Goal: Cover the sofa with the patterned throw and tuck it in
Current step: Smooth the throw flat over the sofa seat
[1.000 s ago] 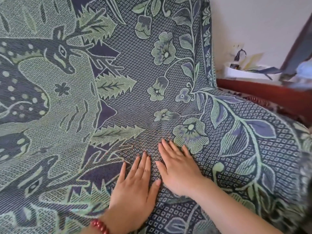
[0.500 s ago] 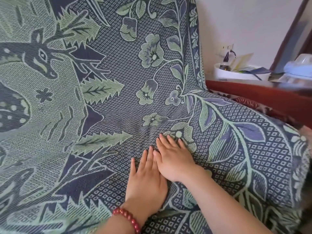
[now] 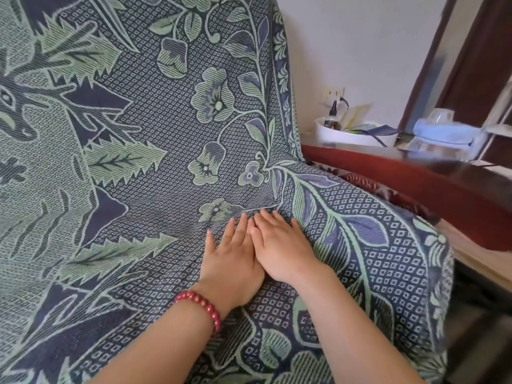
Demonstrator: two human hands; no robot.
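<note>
The patterned throw [image 3: 155,151], dark blue and green with deer, leaves and flowers, covers the sofa's backrest and seat and hangs over the right end. My left hand [image 3: 232,261], with a red bead bracelet at the wrist, lies flat on the seat part. My right hand [image 3: 279,245] lies flat beside it, thumbs touching. Both sets of fingertips reach the crease where seat meets backrest, and the cloth dips there. Neither hand grips the cloth. The sofa's red patterned upholstery [image 3: 368,184] shows only at the right, by the armrest.
A dark red wooden armrest [image 3: 415,176] runs along the right of the seat. Behind it stand a white tray [image 3: 349,134] with a small bottle and papers, and a blue-white object [image 3: 443,128]. A white wall and a dark door frame [image 3: 465,65] lie beyond.
Both hands have slid forward and to the right along the seat, from apart to side by side, up to the crease. The view has turned to the right.
</note>
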